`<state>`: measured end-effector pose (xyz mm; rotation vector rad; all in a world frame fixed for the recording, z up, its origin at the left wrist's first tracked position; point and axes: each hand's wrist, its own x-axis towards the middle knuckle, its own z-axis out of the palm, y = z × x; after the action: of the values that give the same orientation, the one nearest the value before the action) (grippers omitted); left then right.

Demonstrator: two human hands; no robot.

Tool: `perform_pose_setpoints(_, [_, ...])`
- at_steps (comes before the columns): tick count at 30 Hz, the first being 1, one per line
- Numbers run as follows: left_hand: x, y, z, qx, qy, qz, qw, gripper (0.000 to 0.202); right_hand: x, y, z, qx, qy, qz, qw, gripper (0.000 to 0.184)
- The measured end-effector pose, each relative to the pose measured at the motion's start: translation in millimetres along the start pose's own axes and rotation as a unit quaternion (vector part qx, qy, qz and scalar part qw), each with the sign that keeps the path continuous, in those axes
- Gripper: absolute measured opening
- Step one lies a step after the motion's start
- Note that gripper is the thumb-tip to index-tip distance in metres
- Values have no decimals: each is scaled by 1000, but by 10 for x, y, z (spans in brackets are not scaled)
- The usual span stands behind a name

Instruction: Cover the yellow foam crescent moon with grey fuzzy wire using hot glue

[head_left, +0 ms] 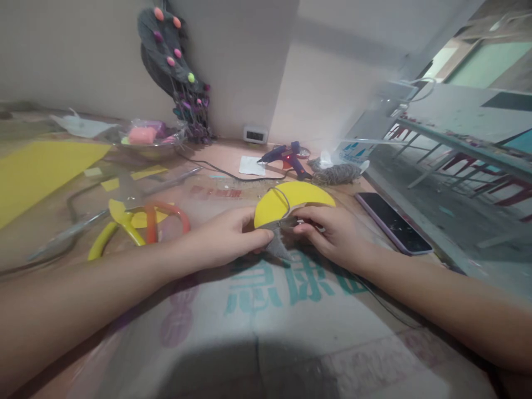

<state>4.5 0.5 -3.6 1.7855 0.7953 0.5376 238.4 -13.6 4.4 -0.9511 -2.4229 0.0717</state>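
Note:
A flat yellow crescent (pixel 310 192) is held low over the table, its near part covered by grey fabric (pixel 278 247). My left hand (pixel 236 235) is closed on the crescent's left end, with the thumb pressing down the grey material. On the other side my right hand (pixel 332 228) pinches the grey fabric strip between thumb and fingers; the fingertips partly hide it. A thin grey cord (pixel 285 197) loops over the yellow face.
A blue glue gun (pixel 291 158) with a red light lies behind the crescent, beside a bundle of grey yarn (pixel 338 174). Scissors (pixel 153 221) and yellow sheet (pixel 45 166) are left; a phone (pixel 394 223) is right. A decorated grey moon (pixel 164 50) hangs behind.

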Motion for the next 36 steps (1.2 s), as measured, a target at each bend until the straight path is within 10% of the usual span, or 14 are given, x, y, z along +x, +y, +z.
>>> perform_pose_setpoints(31, [-8, 2, -3, 45, 15, 34, 998, 18, -31, -49, -28, 50, 47, 12, 998, 28])
perform_pose_setpoints(36, [-6, -25, 10, 37, 27, 39, 998, 24, -11, -84, -37, 65, -41, 60, 995, 20])
